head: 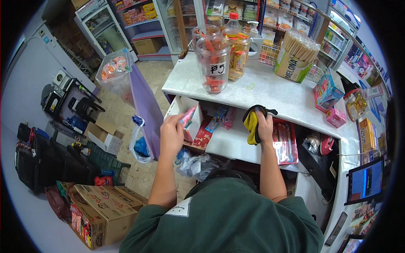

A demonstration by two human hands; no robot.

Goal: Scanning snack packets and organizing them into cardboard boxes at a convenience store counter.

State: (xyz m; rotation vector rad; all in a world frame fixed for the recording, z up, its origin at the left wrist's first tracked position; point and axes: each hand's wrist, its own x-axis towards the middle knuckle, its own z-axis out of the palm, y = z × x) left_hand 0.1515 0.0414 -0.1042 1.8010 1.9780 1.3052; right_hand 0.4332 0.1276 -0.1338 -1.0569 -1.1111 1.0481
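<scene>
My left hand (171,134) pinches a small pink packet (188,116) at the open white carton (182,103) on the shelf under the counter. In my right hand (264,126) is a bunched yellow cloth with black edging (251,128), held just in front of the counter edge. Between my hands, a blue wrapped packet (216,119) and a pink wrapped packet (228,118) lie on the white shelf (231,145). A worn red surface (204,134) shows beside the carton. Right of the cloth sits a red box of wrapped sticks (284,142).
Clear plastic jars of candy (215,74) stand on the white countertop (256,85), near a carton of wooden sticks (294,60). A purple panel (144,107) rises at left. Grey plastic bags (201,166) hang below the shelf. A monitor (365,182) is at far right.
</scene>
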